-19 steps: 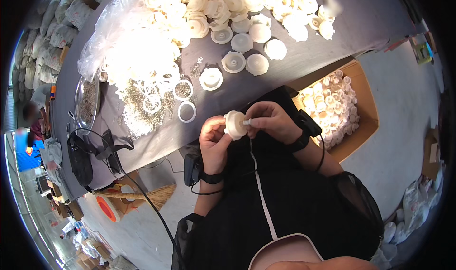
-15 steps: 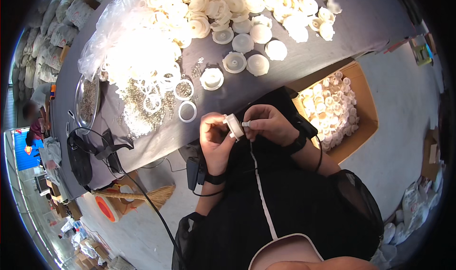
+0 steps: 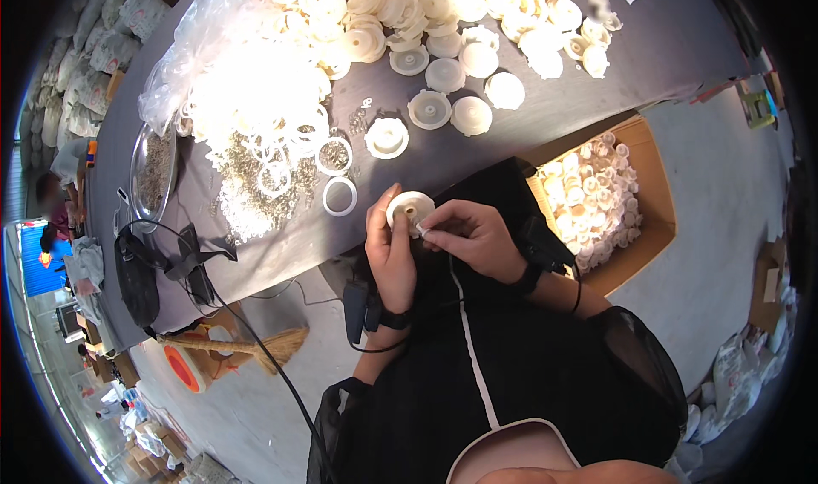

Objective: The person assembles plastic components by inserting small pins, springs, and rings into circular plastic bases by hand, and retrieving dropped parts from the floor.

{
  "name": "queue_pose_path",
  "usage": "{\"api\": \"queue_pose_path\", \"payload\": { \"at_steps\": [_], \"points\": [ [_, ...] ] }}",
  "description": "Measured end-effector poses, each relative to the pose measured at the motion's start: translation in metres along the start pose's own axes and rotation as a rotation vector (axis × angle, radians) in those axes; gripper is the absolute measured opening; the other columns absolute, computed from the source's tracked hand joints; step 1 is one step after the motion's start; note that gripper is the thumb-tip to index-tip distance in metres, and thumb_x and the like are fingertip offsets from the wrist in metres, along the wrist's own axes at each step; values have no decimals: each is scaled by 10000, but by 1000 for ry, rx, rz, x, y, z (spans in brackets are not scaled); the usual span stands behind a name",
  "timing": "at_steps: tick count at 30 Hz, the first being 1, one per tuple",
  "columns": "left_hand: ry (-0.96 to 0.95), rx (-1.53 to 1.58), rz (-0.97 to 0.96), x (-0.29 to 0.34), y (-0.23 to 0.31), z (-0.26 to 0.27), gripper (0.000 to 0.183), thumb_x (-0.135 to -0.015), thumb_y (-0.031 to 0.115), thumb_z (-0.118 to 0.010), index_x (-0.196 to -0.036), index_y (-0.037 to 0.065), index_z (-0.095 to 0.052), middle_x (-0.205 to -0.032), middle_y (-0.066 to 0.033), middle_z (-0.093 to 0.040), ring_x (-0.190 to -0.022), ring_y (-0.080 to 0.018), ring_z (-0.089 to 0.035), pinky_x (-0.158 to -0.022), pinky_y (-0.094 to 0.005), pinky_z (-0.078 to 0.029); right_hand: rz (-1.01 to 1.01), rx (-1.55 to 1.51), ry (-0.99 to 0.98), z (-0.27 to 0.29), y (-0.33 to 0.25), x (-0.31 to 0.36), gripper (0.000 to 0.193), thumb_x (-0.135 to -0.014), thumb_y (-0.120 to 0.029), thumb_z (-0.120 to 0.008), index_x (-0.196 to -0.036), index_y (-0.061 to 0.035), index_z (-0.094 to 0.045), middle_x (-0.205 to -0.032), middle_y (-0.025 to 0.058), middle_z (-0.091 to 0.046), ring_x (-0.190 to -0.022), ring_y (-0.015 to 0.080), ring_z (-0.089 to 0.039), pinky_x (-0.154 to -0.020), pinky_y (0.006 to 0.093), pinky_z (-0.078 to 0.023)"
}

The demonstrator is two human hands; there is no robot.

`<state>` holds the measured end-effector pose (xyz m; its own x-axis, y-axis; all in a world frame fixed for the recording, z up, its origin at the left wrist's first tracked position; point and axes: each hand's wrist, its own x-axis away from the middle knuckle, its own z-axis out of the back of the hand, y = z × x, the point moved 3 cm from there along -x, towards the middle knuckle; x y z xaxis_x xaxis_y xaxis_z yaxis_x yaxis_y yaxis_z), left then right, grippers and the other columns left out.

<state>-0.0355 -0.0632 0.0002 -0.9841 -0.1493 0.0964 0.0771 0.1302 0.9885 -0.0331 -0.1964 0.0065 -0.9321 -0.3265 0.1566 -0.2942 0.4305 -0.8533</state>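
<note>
A grey-covered table (image 3: 554, 109) is our landmark. At its left end we see a metal tray (image 3: 146, 217) of tiny parts, then white rings (image 3: 326, 196); along its far side, a heap of cream discs (image 3: 366, 41) suggests plenty is left. Just off its near edge, our left hand (image 3: 392, 262) grips one pale disc (image 3: 418, 201), while our right hand (image 3: 477, 237) pinches a small white piece (image 3: 422, 228) at it, so we judge this one unfinished. Right of the table, a carton (image 3: 658, 194) holds many white pieces; whether they are finished, we cannot tell.
</note>
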Motion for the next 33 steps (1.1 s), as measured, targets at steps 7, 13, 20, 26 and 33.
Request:
{"api": "queue_pose_path", "payload": {
  "at_steps": [7, 13, 20, 26, 33],
  "points": [
    [-73, -154, -131, 4, 10, -4, 317, -901, -4, -473, -1217, -17, -483, -1143, -99, -507, -1012, -161, -526, -865, -257, -417, 17, 229, 85, 5, 6, -2, 125, -834, -6, -605, -958, -1, -590, -860, 47, -635, -760, 81, -608, -686, 206, -495],
    [-104, -278, -183, 7, 17, -7, 320, -898, -1, -490, -1217, -13, -497, -1110, -102, -516, -988, -159, -537, -828, -249, -433, 111, 438, 108, 7, 4, -1, 163, -811, 0, -627, -969, -3, -586, -860, 42, -631, -760, 72, -604, -680, 197, -488],
    [-115, -208, -142, 10, 19, -6, 346, -889, -10, -504, -1234, 2, -497, -1113, -95, -515, -975, -143, -533, -818, -232, -429, 329, 699, 250, 7, -15, -4, 335, -746, -59, -695, -1048, -25, -555, -1054, 58, -528, -949, 104, -544, -802, 258, -468],
    [-159, -268, -136, 13, 19, -5, 352, -895, 5, -505, -1246, -10, -485, -1100, -92, -523, -990, -141, -530, -845, -245, -426, 146, 373, -12, 19, 5, -10, 304, -775, -68, -677, -1044, -10, -550, -1055, 57, -520, -960, 128, -535, -840, 281, -452],
    [-170, -401, -268, 18, 29, -9, 379, -868, -48, -454, -1245, -18, -476, -1168, -165, -544, -1070, -238, -548, -897, -292, -423, 118, 281, -3, 27, 26, -15, 238, -798, -62, -660, -991, -15, -527, -974, 29, -544, -882, 87, -530, -786, 236, -453]
  ]
}}
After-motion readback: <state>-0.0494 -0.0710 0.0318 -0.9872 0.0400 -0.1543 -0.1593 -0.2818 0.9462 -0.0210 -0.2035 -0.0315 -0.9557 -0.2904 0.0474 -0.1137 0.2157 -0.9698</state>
